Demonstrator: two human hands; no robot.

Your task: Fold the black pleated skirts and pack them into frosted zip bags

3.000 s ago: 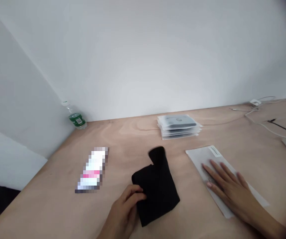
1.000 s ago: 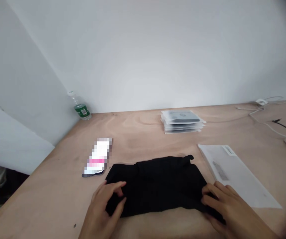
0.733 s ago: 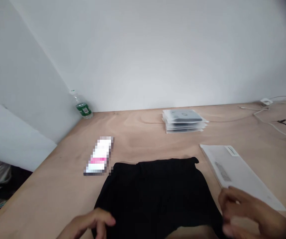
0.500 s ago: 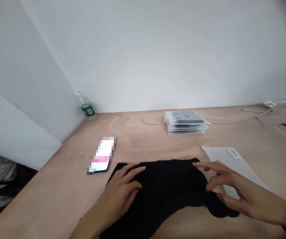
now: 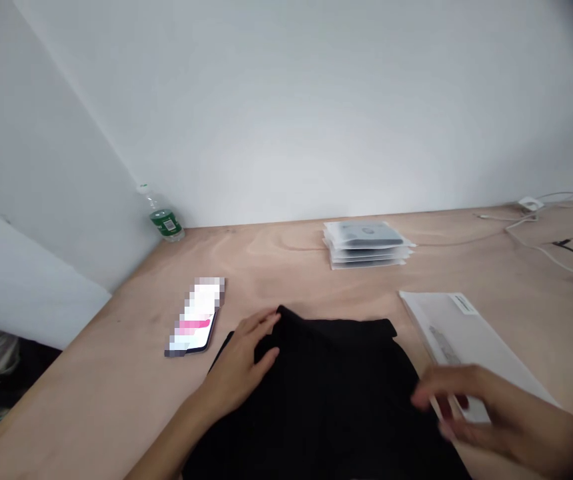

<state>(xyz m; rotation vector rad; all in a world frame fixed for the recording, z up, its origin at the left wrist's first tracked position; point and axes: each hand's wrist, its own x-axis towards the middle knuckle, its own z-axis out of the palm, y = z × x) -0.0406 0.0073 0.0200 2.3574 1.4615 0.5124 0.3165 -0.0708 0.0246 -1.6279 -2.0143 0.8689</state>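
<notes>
A black cloth garment (image 5: 336, 393) lies spread on the table at the bottom centre, its far edge slightly raised near the left side. My left hand (image 5: 244, 363) rests on its far left part, fingertips at the raised fold and the thumb apart; whether it pinches the fabric is hard to tell. Just right of the garment, my right hand (image 5: 471, 407) is blurred, with fingers curved and apart and nothing visible between them. Partly beneath that hand in view lies a flat translucent bag (image 5: 486, 340) with a white label.
A lit phone (image 5: 196, 317) lies left of the garment. Against the wall stand a bottle (image 5: 166, 223) and a stack of bagged flat packets (image 5: 369, 247). White cables with an adapter (image 5: 531, 204) and a black cable run along the right side of the table (image 5: 266, 267).
The garment's right part, bunched before, now lies spread toward the bottom. My right hand has left the far right corner and moved lower. A fold has risen at my left fingertips.
</notes>
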